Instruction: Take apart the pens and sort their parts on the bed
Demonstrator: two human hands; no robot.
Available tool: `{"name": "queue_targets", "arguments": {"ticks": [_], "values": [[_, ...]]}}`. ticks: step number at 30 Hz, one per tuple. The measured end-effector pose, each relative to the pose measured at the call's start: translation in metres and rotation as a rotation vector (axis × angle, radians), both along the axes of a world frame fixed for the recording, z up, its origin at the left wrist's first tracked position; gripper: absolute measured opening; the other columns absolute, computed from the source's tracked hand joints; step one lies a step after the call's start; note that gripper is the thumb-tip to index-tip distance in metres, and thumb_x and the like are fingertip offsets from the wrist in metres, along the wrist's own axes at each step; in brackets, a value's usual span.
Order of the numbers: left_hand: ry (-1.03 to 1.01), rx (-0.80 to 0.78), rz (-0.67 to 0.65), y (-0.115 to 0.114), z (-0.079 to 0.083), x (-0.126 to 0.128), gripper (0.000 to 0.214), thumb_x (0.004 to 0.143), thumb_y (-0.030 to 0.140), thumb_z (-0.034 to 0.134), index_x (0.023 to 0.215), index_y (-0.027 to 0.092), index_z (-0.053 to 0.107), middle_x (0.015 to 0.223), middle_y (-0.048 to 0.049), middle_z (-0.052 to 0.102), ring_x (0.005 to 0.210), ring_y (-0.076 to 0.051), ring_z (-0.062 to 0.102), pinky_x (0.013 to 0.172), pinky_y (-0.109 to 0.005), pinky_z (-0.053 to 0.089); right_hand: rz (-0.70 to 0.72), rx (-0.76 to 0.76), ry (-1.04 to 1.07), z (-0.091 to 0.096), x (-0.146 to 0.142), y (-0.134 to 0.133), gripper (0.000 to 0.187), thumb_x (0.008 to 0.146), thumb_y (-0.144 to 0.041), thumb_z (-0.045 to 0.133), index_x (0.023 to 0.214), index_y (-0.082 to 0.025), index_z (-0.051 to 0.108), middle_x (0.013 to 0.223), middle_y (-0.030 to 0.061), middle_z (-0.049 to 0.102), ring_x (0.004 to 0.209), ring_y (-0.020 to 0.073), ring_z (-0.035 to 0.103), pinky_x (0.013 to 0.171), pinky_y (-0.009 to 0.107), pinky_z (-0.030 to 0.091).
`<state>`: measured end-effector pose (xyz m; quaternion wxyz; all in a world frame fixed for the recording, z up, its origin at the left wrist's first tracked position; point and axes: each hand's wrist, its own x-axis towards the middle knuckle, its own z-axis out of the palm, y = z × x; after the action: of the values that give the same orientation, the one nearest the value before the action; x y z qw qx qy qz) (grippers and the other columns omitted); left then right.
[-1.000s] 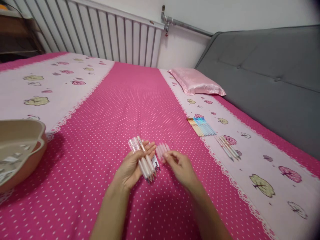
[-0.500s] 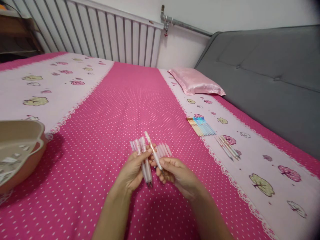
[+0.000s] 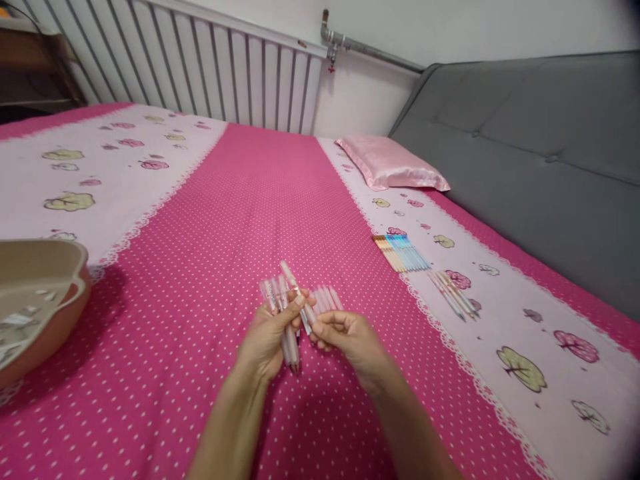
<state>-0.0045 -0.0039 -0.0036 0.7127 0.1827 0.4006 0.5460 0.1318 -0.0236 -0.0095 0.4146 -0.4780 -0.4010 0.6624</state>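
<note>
My left hand (image 3: pixel 265 340) is closed around a bunch of pale pink pens (image 3: pixel 289 350), their tips pointing down towards me. One more pink pen (image 3: pixel 290 276) slants across the bunch under my left thumb. At this pen's lower end, the fingers of my right hand (image 3: pixel 353 340) are pinched together on it. Just beyond my right fingers, a row of pink pens (image 3: pixel 327 298) lies on the bedspread, partly hidden by my hands. The pens in my grasp are slightly blurred.
To the right lie a row of tan and blue pens (image 3: pixel 404 253) and a smaller group of pale pens (image 3: pixel 453 295). A beige basin (image 3: pixel 75 303) with small white pieces stands at left. A pink pillow (image 3: pixel 393 163) rests by the grey headboard (image 3: pixel 525 127); a radiator (image 3: pixel 225 67) is behind.
The single pen has shifted left, closer against the bunch in my left hand. My right hand has moved slightly left with it.
</note>
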Motion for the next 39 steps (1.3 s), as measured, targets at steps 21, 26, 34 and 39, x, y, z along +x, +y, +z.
{"name": "queue_targets", "arguments": {"ticks": [21, 26, 34, 39], "values": [[0.023, -0.014, 0.137, 0.001, 0.005, 0.005, 0.007, 0.068, 0.003, 0.069, 0.073, 0.008, 0.066, 0.066, -0.0042, 0.066, 0.04, -0.001, 0.043, 0.041, -0.011, 0.042, -0.229, 0.245, -0.418, -0.002, -0.011, -0.002, 0.023, 0.066, -0.032, 0.071, 0.081, -0.016, 0.065, 0.071, 0.003, 0.065, 0.065, 0.0156, 0.058, 0.064, 0.028, 0.046], [0.007, 0.004, 0.131, 0.002, 0.004, 0.001, 0.007, 0.071, 0.005, 0.067, 0.076, 0.009, 0.066, 0.068, -0.0043, 0.066, 0.04, 0.0, 0.043, 0.043, -0.009, 0.043, -0.186, 0.229, -0.294, -0.005, -0.012, 0.0, 0.034, 0.068, -0.045, 0.069, 0.087, -0.017, 0.061, 0.08, 0.0039, 0.064, 0.071, 0.0145, 0.058, 0.064, 0.026, 0.046], [0.019, 0.028, 0.161, 0.003, 0.004, 0.001, 0.006, 0.071, 0.005, 0.067, 0.073, 0.01, 0.065, 0.066, -0.0042, 0.066, 0.039, 0.0, 0.042, 0.043, -0.009, 0.043, -0.083, 0.216, -0.248, -0.008, -0.007, 0.001, 0.031, 0.075, -0.044, 0.063, 0.082, -0.014, 0.066, 0.068, 0.0028, 0.064, 0.06, 0.0123, 0.056, 0.059, 0.025, 0.043], [0.018, 0.024, 0.187, 0.004, 0.002, 0.001, 0.005, 0.072, 0.005, 0.066, 0.076, 0.008, 0.066, 0.067, -0.0049, 0.066, 0.039, 0.0, 0.043, 0.041, -0.008, 0.039, -0.258, 0.267, -0.415, -0.006, -0.008, 0.0, 0.027, 0.063, -0.029, 0.073, 0.085, -0.017, 0.062, 0.079, 0.0036, 0.065, 0.072, 0.0156, 0.059, 0.062, 0.026, 0.046]]}}
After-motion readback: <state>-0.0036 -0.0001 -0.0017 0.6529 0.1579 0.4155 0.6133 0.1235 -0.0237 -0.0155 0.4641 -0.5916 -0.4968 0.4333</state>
